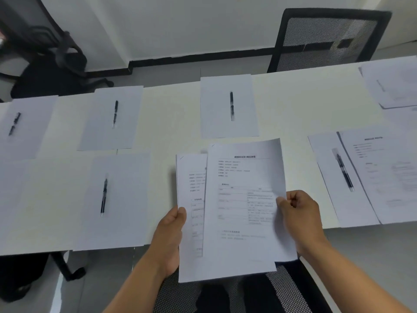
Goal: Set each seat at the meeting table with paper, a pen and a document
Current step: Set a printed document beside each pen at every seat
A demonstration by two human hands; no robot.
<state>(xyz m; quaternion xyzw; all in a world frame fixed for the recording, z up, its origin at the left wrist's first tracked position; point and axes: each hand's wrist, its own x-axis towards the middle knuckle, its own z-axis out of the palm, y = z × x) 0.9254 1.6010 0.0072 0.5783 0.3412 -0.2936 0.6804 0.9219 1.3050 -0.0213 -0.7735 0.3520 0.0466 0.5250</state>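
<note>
The top document [246,199], a white printed sheet with a heading, short lines and a table too blurred to read, is pinched at its right edge by the right hand [297,213], over the tabletop's near edge. The left hand [171,231] grips the stack of documents [191,222] beneath it. On the white tabletop [171,114] lie blank sheets, each bearing a black pen [104,196]. At the right near edge, a placed document [388,172] overlaps a sheet with a pen.

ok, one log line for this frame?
left hand: holds document stack | right hand: pinches top document | four seats: paper and pen only
</note>
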